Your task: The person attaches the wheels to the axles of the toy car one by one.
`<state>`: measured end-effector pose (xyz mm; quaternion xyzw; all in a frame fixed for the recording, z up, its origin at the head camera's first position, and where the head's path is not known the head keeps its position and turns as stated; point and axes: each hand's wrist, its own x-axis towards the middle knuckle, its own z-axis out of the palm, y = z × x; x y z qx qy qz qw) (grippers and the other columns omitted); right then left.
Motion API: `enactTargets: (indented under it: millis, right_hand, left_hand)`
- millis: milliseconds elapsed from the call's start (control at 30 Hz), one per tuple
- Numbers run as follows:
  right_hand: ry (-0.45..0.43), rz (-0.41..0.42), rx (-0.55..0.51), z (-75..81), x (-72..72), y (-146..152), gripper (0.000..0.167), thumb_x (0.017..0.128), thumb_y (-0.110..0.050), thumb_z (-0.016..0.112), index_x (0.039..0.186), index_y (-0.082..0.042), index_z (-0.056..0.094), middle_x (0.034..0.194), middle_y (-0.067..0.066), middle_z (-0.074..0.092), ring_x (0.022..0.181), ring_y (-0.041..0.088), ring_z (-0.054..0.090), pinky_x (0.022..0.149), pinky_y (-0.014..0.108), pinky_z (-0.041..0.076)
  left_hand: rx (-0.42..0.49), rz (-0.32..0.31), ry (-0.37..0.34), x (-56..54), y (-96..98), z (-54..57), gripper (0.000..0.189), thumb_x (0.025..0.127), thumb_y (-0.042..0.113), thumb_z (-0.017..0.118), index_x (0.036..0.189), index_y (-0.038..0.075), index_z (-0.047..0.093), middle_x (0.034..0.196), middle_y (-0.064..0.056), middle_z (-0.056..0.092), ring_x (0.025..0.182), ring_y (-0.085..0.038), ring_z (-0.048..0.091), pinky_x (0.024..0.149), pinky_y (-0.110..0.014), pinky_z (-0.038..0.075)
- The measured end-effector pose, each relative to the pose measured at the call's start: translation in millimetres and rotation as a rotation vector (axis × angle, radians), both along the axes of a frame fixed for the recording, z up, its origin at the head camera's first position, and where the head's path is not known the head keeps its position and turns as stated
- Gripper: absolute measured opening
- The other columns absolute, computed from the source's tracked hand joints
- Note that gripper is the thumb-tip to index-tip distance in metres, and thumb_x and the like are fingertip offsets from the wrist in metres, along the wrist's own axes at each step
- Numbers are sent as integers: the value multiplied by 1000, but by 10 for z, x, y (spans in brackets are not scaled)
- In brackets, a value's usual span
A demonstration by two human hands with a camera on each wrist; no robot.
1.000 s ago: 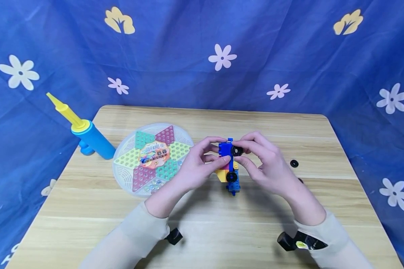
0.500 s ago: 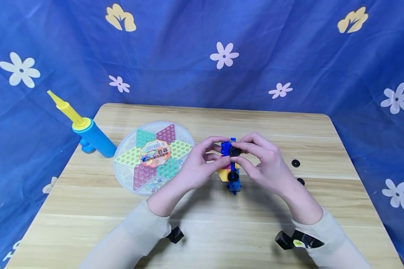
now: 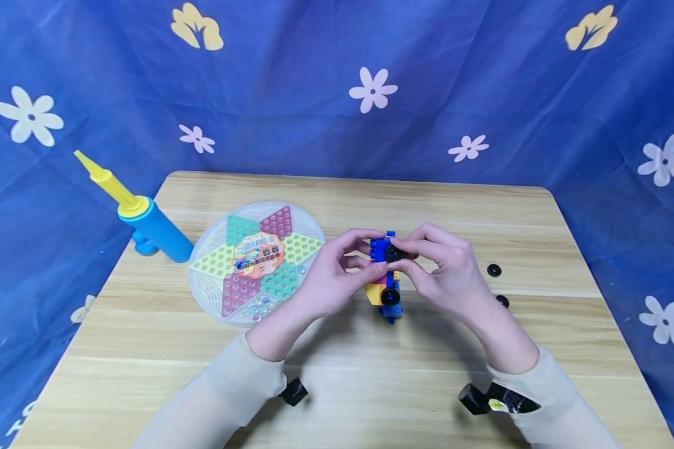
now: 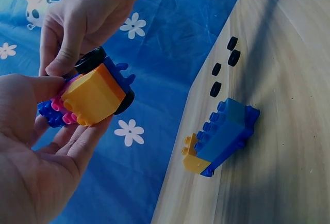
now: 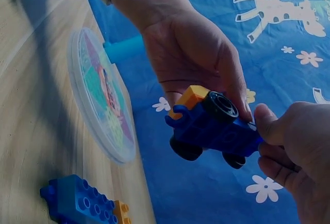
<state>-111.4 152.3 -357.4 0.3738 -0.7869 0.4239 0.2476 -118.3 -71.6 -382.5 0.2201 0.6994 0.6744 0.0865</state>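
My left hand (image 3: 339,271) grips a toy building-block car (image 4: 98,95) by its sides, raised above the table. The car has a blue base, a yellow slanted block and a pink block. Thumb and fingers of my right hand (image 3: 440,265) pinch a black wheel (image 3: 394,253) at the far end of the blue base. Another black wheel (image 3: 390,297) sits at the near end on the same side. On the opposite side, wheels (image 5: 185,150) are fitted too. In the right wrist view, the right fingers (image 5: 273,126) hide the pinched wheel.
A second blue block vehicle base (image 4: 221,133) with a yellow block rests on the table below the car. Several loose black wheels (image 4: 234,58) lie to the right. At left are a round Chinese checkers board (image 3: 208,293) and a blue-and-yellow hand pump (image 3: 165,234).
Both hands keep nearly the same place and grip. The pinched black wheel has shifted slightly and sits closer against the blue base. The head view has moved a little.
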Motion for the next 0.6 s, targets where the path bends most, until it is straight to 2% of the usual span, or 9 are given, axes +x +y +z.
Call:
enactTargets:
  millis: [167, 300, 500, 600]
  right_hand:
    - [15, -11, 3, 9, 11, -18, 30, 78, 7, 90, 105, 5, 81, 86, 4, 69, 75, 16, 66, 68, 19, 52]
    - [-14, -16, -19, -8, 13, -25, 30, 75, 11, 90, 103, 6, 81, 84, 5, 71, 74, 17, 68, 71, 22, 56]
    - [-62, -4, -39, 2, 17, -21, 30, 74, 12, 91, 101, 1, 83, 85, 4, 74, 77, 18, 71, 75, 19, 56]
    - [-77, 1, -31, 14, 15, -15, 31, 74, 11, 92, 101, 0, 83, 86, 2, 75, 77, 16, 70, 75, 20, 56]
  left_hand:
    - [-21, 36, 51, 32, 5, 13, 43, 95, 5, 80, 137, 7, 67, 110, -17, 69, 79, -26, 73, 68, -33, 63]
    - [-16, 46, 51, 43, 7, 15, 43, 94, 4, 81, 135, 7, 67, 109, -14, 69, 78, -26, 72, 67, -33, 63]
    - [13, 19, 38, 38, 9, 16, 43, 94, 2, 80, 134, 5, 67, 111, -14, 68, 79, -28, 73, 68, -34, 64]
    - [2, 13, 58, 29, 2, 13, 42, 94, 2, 80, 134, 5, 67, 111, -13, 69, 79, -27, 73, 68, -34, 64]
